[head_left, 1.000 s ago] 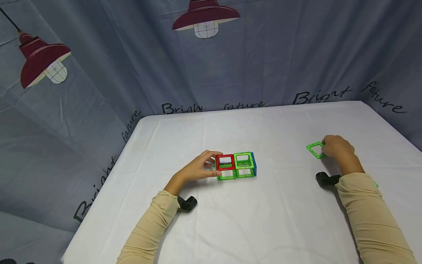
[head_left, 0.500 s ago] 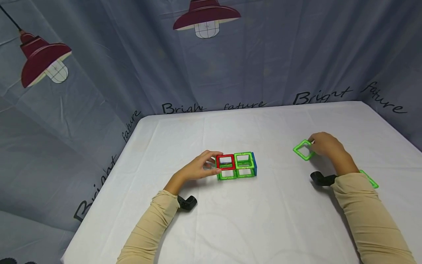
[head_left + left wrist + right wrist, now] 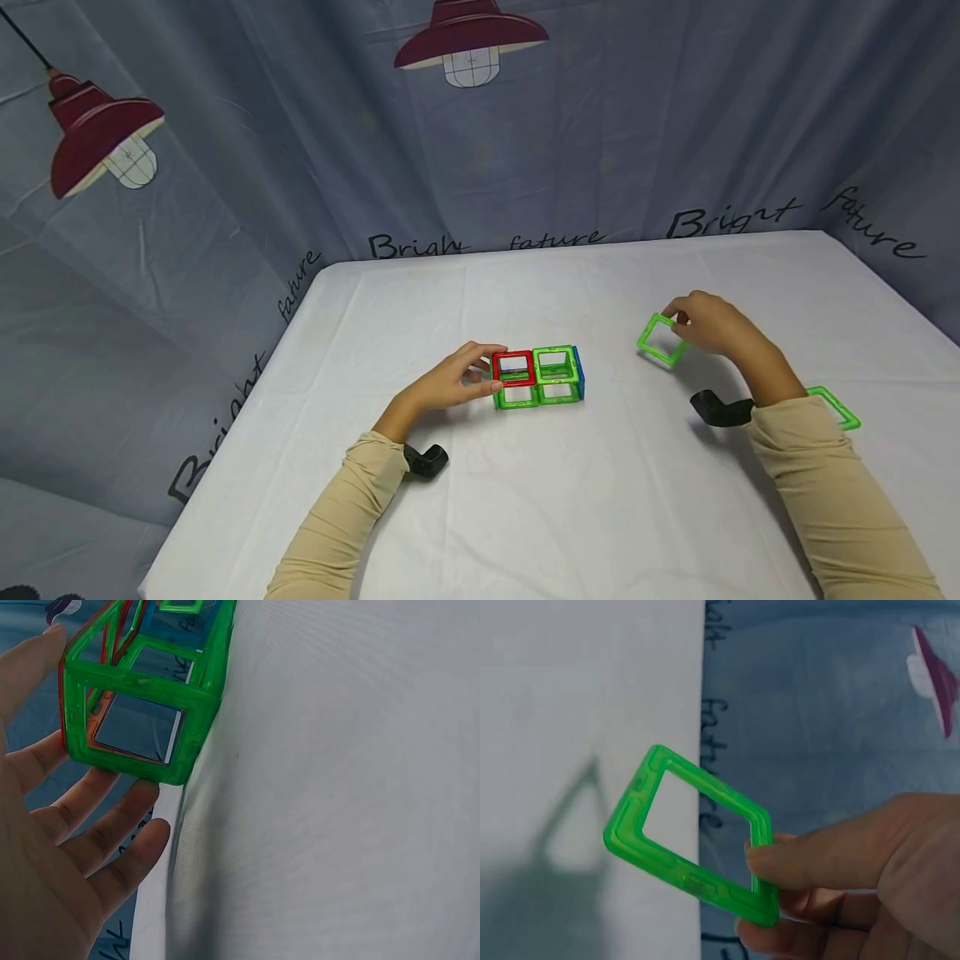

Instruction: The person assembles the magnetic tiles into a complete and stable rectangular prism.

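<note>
On the white table stands a two-cube block of magnetic tiles (image 3: 557,383), green with a red square on top at the left and blue at its right end. My left hand (image 3: 446,383) holds its left end between thumb and fingers; in the left wrist view the fingertips lie along the green end tile (image 3: 75,754). Off to the right, my right hand (image 3: 716,321) pinches one corner of a green square magnetic tile (image 3: 643,342). That tile (image 3: 679,877) is raised and tilted in the right wrist view, its shadow falling on the cloth.
Another green tile (image 3: 843,410) lies flat at the right, partly covered by the right sleeve (image 3: 832,467). A grey printed curtain (image 3: 600,150) hangs behind the white tabletop (image 3: 570,500). Black wrist mounts (image 3: 427,462) stick out from both sleeves.
My right hand has carried the green square tile leftward and tilted it up. More of the tile by the right sleeve now shows. The left hand and the block have stayed put.
</note>
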{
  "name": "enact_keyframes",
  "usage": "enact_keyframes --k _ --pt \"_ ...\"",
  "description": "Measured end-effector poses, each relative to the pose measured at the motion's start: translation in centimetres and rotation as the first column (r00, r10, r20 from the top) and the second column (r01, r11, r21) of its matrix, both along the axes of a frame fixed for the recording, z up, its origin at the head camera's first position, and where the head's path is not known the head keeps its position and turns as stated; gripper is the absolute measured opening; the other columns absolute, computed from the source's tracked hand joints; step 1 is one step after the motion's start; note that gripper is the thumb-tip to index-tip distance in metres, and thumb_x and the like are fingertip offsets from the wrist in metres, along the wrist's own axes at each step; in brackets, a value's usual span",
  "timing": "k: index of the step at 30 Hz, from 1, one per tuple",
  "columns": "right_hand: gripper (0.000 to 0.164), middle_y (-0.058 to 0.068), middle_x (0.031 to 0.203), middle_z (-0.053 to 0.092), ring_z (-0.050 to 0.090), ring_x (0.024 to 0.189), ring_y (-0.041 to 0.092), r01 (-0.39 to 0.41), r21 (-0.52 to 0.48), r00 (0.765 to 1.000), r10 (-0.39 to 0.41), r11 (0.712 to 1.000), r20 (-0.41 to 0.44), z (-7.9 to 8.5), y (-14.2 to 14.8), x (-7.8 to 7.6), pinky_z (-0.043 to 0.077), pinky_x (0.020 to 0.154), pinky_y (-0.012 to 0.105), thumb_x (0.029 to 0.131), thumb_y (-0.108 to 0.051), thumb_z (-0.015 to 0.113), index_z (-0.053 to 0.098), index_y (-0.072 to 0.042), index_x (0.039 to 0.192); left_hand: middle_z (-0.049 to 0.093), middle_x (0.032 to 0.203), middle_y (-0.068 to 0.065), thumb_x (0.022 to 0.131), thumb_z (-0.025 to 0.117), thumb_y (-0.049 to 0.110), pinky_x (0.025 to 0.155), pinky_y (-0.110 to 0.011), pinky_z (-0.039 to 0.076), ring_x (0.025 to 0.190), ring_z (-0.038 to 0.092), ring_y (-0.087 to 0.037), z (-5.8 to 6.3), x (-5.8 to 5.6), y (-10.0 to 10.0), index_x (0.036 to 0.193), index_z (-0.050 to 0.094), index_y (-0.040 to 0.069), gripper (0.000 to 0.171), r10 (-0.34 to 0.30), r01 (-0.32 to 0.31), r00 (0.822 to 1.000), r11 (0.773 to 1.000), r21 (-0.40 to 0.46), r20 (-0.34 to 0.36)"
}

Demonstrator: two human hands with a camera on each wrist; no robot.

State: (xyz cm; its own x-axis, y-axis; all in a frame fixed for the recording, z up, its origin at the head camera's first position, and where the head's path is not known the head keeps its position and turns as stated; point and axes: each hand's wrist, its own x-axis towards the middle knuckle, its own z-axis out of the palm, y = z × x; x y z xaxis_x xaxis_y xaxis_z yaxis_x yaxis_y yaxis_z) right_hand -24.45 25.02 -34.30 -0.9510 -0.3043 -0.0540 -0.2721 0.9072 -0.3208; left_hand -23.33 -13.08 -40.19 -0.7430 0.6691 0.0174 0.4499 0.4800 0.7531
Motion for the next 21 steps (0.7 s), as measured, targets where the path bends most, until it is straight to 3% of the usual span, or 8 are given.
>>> enact_keyframes --k 7,10,17,21 --pt "0.026 0.021 0.091 0.056 0.056 0.078 0.027 -0.082 -0.027 0.993 0.079 0.996 -0.084 0.9 -1.9 1.3 0.048 0.066 0.04 0.084 -0.002 0.055 0.06 0.009 0.107 0.043 0.125 -0.018 0.088 0.059 0.015 0.094 -0.043 0.046 0.113 0.051 -0.031 2.6 1.7 0.4 0.137 0.037 0.006 0.054 -0.011 0.011 1.0 1.0 -0.005 0.016" --pt "0.025 0.018 0.09 0.057 0.056 0.075 0.024 -0.109 -0.049 0.985 0.102 0.993 -0.136 1.4 -2.9 2.1 0.048 0.064 0.037 0.083 -0.001 0.057 0.062 0.007 0.106 0.043 0.124 -0.018 0.088 0.059 0.015 0.094 -0.043 0.046 0.113 0.051 -0.031 2.9 1.8 0.4 0.137 0.037 0.006 0.054 -0.016 0.016 1.0 1.0 -0.009 0.01" --pt "0.023 0.013 0.089 0.056 0.057 0.074 0.022 -0.148 -0.05 0.969 0.135 0.988 -0.209 2.6 -4.8 3.7 0.048 0.061 0.033 0.082 -0.001 0.06 0.064 0.002 0.105 0.041 0.128 -0.016 0.088 0.06 0.019 0.094 -0.039 0.047 0.114 0.051 -0.028 0.0 0.1 0.0 0.139 0.034 0.007 0.058 -0.014 0.014 1.0 1.0 -0.002 -0.013" --pt "0.023 0.009 0.087 0.055 0.055 0.073 0.018 -0.197 -0.053 0.951 0.177 0.979 -0.255 3.1 -5.8 4.6 0.047 0.059 0.029 0.082 -0.001 0.062 0.065 -0.001 0.105 0.043 0.126 -0.011 0.088 0.061 0.022 0.093 -0.035 0.048 0.112 0.052 -0.024 -0.3 -0.2 -0.1 0.138 0.036 0.011 0.057 -0.011 0.012 1.0 1.0 0.005 -0.016"
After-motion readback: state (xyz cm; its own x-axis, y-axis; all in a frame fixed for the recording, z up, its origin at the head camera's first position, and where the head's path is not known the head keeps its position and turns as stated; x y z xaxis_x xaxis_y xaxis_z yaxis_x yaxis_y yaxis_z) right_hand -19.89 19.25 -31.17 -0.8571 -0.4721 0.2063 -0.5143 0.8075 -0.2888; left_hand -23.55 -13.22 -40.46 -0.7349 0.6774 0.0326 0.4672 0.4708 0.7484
